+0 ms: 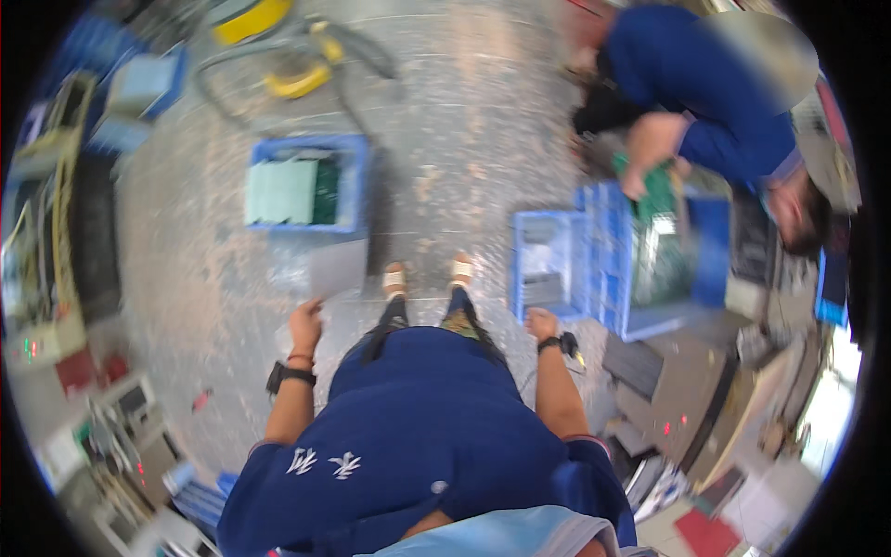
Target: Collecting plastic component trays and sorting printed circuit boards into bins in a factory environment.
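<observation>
My left hand is closed on the near edge of a thin pale grey sheet, held out flat over the floor. Just beyond the sheet is a blue crate holding pale green boards or sheets, with darker green ones beside them. My right hand hangs at my right side, its fingers curled with nothing visible in them. The nearest thing to it is a smaller blue crate with grey flat pieces inside.
At the right, a co-worker in blue bends over a large blue crate, hands on a green piece. A yellow machine with a hose stands on the floor ahead. Shelving lines the left; cartons sit at the right.
</observation>
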`<state>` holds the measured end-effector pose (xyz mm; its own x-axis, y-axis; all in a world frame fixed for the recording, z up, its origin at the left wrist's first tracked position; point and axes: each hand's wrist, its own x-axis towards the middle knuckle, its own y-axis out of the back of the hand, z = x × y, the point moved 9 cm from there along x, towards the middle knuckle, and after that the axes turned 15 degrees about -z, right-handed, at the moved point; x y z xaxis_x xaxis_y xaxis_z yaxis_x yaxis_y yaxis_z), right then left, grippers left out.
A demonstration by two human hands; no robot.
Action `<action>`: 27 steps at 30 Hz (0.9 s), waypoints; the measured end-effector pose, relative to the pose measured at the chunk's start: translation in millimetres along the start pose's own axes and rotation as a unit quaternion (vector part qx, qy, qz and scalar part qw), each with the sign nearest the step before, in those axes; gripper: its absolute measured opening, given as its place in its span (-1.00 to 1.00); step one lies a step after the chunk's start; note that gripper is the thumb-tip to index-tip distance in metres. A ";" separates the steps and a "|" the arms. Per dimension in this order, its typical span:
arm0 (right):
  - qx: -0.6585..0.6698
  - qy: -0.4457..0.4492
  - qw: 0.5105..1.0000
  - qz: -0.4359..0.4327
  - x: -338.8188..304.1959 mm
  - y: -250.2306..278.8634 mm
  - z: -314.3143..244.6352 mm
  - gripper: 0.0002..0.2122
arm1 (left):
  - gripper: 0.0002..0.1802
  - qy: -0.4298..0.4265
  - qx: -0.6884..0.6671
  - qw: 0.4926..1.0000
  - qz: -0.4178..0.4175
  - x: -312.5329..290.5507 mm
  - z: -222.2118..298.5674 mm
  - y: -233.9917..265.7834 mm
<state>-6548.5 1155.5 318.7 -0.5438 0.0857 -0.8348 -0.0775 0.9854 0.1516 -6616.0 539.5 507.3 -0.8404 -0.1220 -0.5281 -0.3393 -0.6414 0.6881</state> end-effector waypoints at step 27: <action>0.256 -0.114 0.959 0.043 -70.4 1.0 94.0 -0.75 | -0.77 -0.053 0.086 0.994 -0.043 52.9 91.0 -3.2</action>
<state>-6431.8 1164.3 327.8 -0.3283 0.1421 -0.9338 0.4112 0.9115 -0.0058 -6697.9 604.1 522.5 -0.8419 0.0150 -0.5394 -0.4715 -0.5064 0.7219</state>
